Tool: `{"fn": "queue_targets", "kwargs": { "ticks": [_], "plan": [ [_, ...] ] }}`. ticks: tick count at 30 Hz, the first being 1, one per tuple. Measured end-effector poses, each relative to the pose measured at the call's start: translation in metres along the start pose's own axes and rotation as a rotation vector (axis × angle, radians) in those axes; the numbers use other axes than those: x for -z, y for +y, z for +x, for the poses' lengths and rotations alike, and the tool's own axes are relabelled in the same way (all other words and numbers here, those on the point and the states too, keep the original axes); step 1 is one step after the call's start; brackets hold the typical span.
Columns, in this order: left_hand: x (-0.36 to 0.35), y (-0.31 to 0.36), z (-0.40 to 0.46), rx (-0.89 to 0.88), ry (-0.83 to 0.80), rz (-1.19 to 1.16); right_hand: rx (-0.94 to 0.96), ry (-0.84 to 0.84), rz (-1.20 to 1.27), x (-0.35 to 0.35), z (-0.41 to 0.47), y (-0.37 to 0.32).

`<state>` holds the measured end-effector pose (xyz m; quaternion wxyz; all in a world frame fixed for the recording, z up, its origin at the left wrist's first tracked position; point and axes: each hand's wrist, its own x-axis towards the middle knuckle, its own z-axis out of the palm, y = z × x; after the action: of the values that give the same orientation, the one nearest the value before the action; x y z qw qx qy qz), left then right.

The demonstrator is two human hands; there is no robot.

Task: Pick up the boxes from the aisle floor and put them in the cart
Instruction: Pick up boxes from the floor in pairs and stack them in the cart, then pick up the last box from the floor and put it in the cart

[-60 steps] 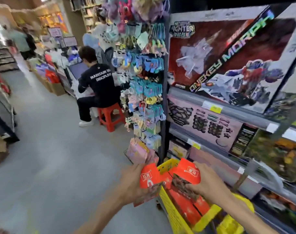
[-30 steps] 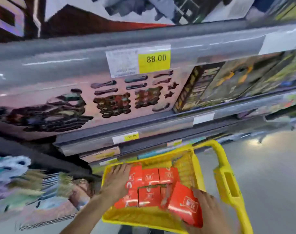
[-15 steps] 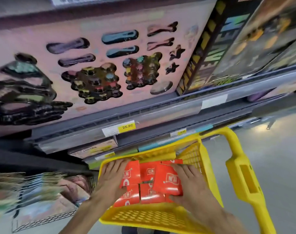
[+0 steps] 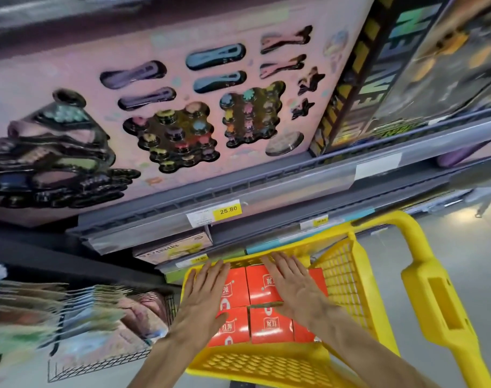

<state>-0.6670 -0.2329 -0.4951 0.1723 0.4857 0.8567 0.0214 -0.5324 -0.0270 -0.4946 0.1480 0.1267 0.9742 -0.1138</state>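
Several red boxes [image 4: 262,284] lie packed flat in the yellow cart [image 4: 348,281] below me. My left hand [image 4: 203,292] lies flat on the boxes at the left, fingers straight and pointing toward the shelf. My right hand [image 4: 292,287] lies flat over the boxes on the right, fingers spread. Neither hand holds anything. The cart's thick yellow handle [image 4: 432,289] rises at the right.
The cart stands close against a grey shelf unit [image 4: 238,191] with a pink toy box [image 4: 182,107] and a yellow 25.80 price tag [image 4: 228,210]. A wire rack of packets [image 4: 79,317] hangs at the left. Grey floor [image 4: 476,261] lies right of the cart.
Both hands carried red boxes from the aisle into the cart and let them go. The hands now lie flat on top of the packed boxes, and my view has tilted down over the cart.
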Motion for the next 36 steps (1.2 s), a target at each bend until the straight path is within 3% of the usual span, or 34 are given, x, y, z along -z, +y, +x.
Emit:
{"fn": "queue_targets", "kwargs": {
  "ticks": [9, 16, 25, 36],
  "plan": [
    [0.081, 0.038, -0.011, -0.183, 0.102, 0.018, -0.152, 0.069, 0.164, 0.101, -0.084, 0.018],
    [0.202, 0.148, -0.028, -0.512, 0.189, -0.128, -0.407, 0.233, 0.177, 0.226, -0.236, 0.027],
    [0.309, 0.366, -0.030, -1.047, 0.191, -0.131, -0.813, 0.448, 0.192, 0.326, -0.446, 0.053],
    [0.341, 0.644, -0.008, -1.423, 0.212, -0.118, -1.155, 0.614, 0.178, 0.346, -0.661, 0.144]
  ]
}}
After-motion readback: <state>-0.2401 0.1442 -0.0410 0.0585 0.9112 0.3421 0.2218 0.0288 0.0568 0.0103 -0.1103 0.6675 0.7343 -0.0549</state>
